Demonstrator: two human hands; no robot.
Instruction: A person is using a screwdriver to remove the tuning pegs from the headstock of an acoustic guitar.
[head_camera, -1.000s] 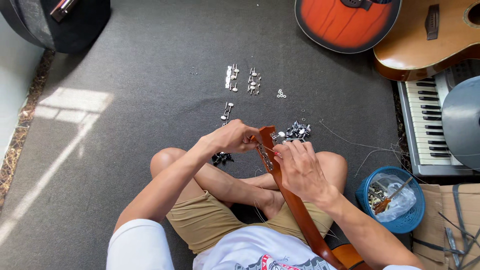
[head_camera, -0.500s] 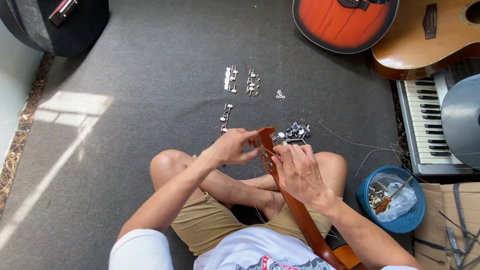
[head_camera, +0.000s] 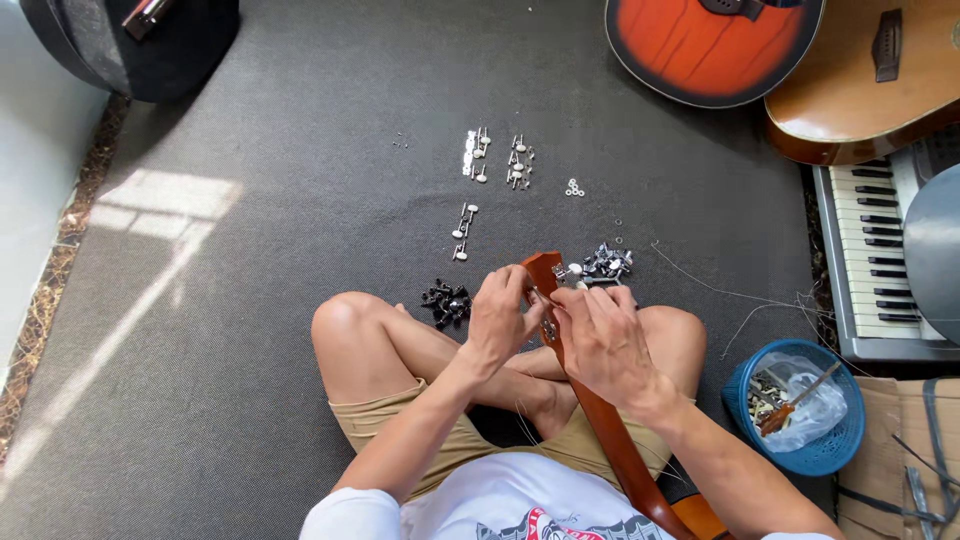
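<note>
I sit cross-legged on a grey carpet with a brown guitar neck (head_camera: 610, 440) running up from my lap to its headstock (head_camera: 543, 270). My left hand (head_camera: 503, 322) grips the left side of the headstock. On its right side, my right hand (head_camera: 600, 338) has its fingers pinched on a small metal tuner part; the part itself is mostly hidden. Silver tuning pegs (head_camera: 498, 158) lie in rows on the carpet ahead. A pile of dark pegs (head_camera: 446, 300) sits by my left knee, and a silver pile (head_camera: 606, 262) lies just past the headstock.
Two guitar bodies, one orange sunburst (head_camera: 712, 45) and one natural wood (head_camera: 880, 80), lie at the far right. A keyboard (head_camera: 870, 250) runs along the right edge, with a blue basket (head_camera: 795, 405) of tools near my right knee. A black case (head_camera: 140, 40) is far left. Loose strings (head_camera: 740, 295) trail on the carpet.
My left hand slid in closer on the headstock and both hands now meet at it. The view shifted slightly downward.
</note>
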